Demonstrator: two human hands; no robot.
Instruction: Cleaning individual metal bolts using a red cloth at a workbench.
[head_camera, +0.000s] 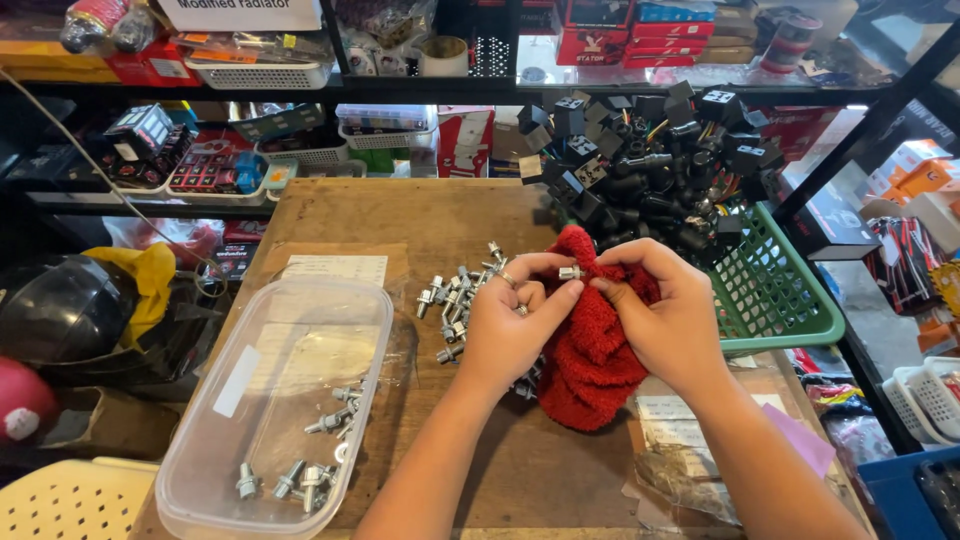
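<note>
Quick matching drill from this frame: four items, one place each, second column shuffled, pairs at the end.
Things:
1. red cloth
2. clear plastic tub
3. green basket
4. loose bolt pile

Places:
A. table's right rear, full of black connectors
B. bunched under both hands
C. table's left front, a few bolts inside
D. on bare wood between tub and cloth

Pairs: 1-B, 2-C, 3-A, 4-D

We're over a worn wooden tabletop (480, 215). At its left edge sits a clear plastic tub (275, 400) with a few bolts inside. Mid-tabletop we see a loose pile of silver bolts (455, 295), and beside it a red cloth (590, 365). A green basket (775, 290) of black relays sits at the right edge, with plastic packets (680, 465) at the near right corner.
</note>
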